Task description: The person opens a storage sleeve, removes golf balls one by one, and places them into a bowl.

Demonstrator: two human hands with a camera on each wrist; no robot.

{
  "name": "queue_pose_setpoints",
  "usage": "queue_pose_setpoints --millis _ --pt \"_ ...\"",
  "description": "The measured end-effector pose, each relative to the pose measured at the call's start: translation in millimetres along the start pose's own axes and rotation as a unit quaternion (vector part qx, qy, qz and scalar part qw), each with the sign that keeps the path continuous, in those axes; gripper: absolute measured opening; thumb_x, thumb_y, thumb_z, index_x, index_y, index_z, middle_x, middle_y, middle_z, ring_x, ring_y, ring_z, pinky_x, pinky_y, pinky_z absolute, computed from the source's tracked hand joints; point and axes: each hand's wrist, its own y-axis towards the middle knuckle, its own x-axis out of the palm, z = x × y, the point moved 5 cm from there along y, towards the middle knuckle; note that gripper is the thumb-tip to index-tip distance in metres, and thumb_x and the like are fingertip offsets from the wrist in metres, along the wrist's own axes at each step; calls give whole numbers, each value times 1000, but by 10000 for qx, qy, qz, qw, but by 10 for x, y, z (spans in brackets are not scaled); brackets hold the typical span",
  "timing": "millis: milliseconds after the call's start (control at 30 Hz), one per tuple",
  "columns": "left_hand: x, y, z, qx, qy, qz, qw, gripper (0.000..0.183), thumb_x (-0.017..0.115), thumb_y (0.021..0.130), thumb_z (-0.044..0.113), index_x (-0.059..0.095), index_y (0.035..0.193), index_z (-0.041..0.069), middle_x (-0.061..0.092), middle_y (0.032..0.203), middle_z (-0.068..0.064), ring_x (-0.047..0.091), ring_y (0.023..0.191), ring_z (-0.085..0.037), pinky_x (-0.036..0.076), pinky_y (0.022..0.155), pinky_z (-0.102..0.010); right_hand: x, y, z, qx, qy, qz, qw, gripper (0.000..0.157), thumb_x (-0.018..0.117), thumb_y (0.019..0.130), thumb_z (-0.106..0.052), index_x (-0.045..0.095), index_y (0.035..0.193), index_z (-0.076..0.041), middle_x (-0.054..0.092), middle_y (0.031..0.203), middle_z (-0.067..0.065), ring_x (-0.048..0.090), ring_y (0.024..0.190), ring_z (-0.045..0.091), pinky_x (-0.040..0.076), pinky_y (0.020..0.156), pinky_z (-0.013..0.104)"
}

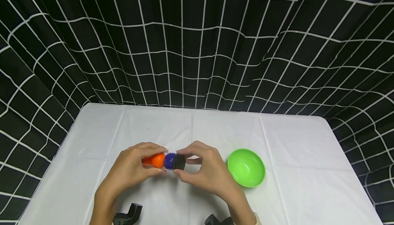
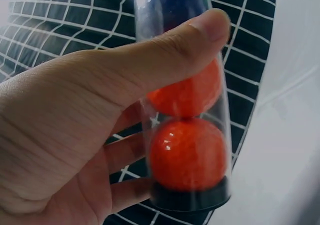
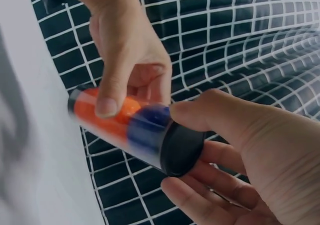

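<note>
My left hand (image 1: 130,167) grips a clear plastic tube (image 3: 112,137) around its side, thumb across the front in the left wrist view. Two orange balls (image 2: 189,154) and a dark blue ball (image 1: 169,161) sit in a row inside it. A black base (image 2: 190,197) closes the tube's left end. At the other end is a black cap (image 1: 180,162), which my right hand (image 1: 207,168) pinches between thumb and fingers. The tube lies sideways between both hands, held over the white table. Part of the tube is hidden behind the left thumb and fingers.
A bright green bowl (image 1: 246,168) stands on the white-covered table (image 1: 295,156), just right of my right hand. Black cloth with a white grid (image 1: 191,47) hangs behind and along both sides. Black wrist devices (image 1: 128,214) show near the front edge.
</note>
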Motion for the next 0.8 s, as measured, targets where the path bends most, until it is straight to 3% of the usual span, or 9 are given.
queue_pose_setpoints --millis 500,800 --pt "-35 -23 21 89 362 363 9986 54 100 71 30 81 121 29 78 117 13 74 109 -12 61 92 -40 65 33 47 528 642 355 9959 41 93 74 -2 80 111 -12 75 108 3 75 103 18 64 85 26" --pt "-61 -29 20 107 438 372 9983 55 99 71 31 80 122 31 78 118 14 74 113 -14 61 95 -43 78 53 86 364 654 200 9970 42 92 74 -3 79 113 -11 76 107 1 75 102 14 65 86 28"
